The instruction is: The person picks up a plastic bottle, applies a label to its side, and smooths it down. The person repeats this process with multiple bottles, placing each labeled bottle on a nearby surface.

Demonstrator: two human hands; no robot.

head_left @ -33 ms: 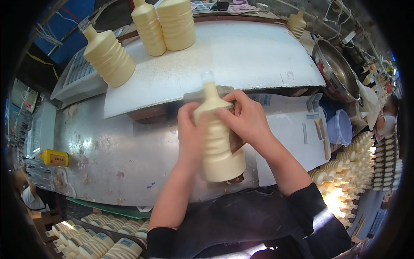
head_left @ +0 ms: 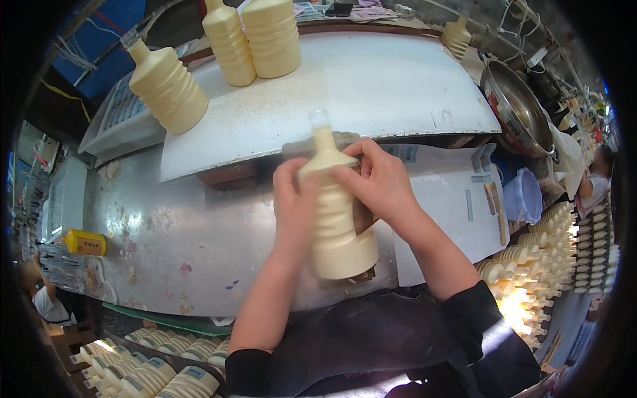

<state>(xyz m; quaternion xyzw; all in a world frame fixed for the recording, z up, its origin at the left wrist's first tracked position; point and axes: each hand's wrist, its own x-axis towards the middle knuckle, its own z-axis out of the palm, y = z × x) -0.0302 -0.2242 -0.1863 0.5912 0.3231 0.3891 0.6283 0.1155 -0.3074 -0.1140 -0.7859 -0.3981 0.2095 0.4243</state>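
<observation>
Cream ribbed ceramic bottle at the metal bench's near edge looks rigid, breakable, probably smooth: your left hand and right hand clasp its ridged shoulder, the surest hold.

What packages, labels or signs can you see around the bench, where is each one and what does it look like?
Labelled bottles: lower left below the bench, cream bottles lying in rows, each with a pale rectangular label.
Yellow box: left on the metal bench, small, yellow, with a darker label.
Paper sheet: right of the hands, white with small blue printed patches.
Held bottle: between left hand and right hand, cream, ribbed, no label visible.
</observation>
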